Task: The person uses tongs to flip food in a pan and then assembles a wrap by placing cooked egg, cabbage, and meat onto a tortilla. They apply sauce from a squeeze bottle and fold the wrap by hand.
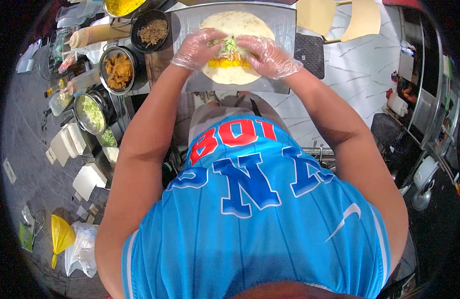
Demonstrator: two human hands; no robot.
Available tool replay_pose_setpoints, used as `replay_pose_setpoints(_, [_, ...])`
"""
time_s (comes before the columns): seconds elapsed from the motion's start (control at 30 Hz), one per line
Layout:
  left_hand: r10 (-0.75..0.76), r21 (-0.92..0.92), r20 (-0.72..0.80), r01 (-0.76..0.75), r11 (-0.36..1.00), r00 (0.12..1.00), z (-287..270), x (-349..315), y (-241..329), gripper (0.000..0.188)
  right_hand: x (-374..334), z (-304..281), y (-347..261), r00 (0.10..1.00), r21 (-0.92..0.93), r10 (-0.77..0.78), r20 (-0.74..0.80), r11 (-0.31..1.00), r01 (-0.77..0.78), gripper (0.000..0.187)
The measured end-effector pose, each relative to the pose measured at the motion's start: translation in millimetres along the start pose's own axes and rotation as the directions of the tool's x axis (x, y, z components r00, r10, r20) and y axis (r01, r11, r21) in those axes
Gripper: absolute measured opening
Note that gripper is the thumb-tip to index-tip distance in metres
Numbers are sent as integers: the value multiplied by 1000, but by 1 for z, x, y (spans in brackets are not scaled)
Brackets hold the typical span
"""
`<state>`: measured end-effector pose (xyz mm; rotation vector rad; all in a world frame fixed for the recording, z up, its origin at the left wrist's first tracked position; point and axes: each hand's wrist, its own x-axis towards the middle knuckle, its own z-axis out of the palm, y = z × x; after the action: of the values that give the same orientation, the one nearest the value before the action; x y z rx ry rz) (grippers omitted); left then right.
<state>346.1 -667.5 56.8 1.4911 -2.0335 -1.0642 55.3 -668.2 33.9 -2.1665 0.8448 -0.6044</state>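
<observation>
A round pale flatbread (235, 77) lies on a metal work surface (187, 82) at the top middle. Across its middle runs a band of yellow shreds (225, 64), with shredded green lettuce (231, 45) and some pale and orange bits just beyond it. Both my hands wear clear plastic gloves. From the left, my left hand (200, 48) closes its fingertips on the lettuce. My right hand (264, 54) meets it from the right, fingers bent onto the same lettuce, its thumb by the yellow shreds. The palms of both hands are hidden.
On the left stand a pan of shredded brown filling (152, 34), a bowl of orange-brown pieces (119, 71), a bowl of chopped lettuce (93, 112) and a sauce bottle (98, 35). Flat pale sheets (362, 22) lie at the upper right, near a dark textured mat (309, 56).
</observation>
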Motion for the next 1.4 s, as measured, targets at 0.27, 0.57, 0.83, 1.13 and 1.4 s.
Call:
replay_pose_setpoints(0.27, [192,214,29,-194,957,981,2,-6,2,30,-1,-10,-9,980,-69,-200,4,977,200,52])
replay_pose_setpoints(0.57, [58,281,9,-58,958,998,-9,-9,0,39,16,-5,-14,977,-88,-195,92,975,203,49])
replay_pose_setpoints(0.83, [217,220,-27,-205,954,976,-5,-5,0,36,20,-12,6,987,17,-142,-77,989,144,48])
replay_pose_setpoints(1.13, [220,181,-13,-214,960,975,3,6,-2,27,13,-16,3,986,50,-124,-109,990,130,41])
replay_pose_setpoints(1.4, [167,233,101,-187,954,981,3,9,16,31,8,-24,-12,986,-227,160,-52,960,-167,19])
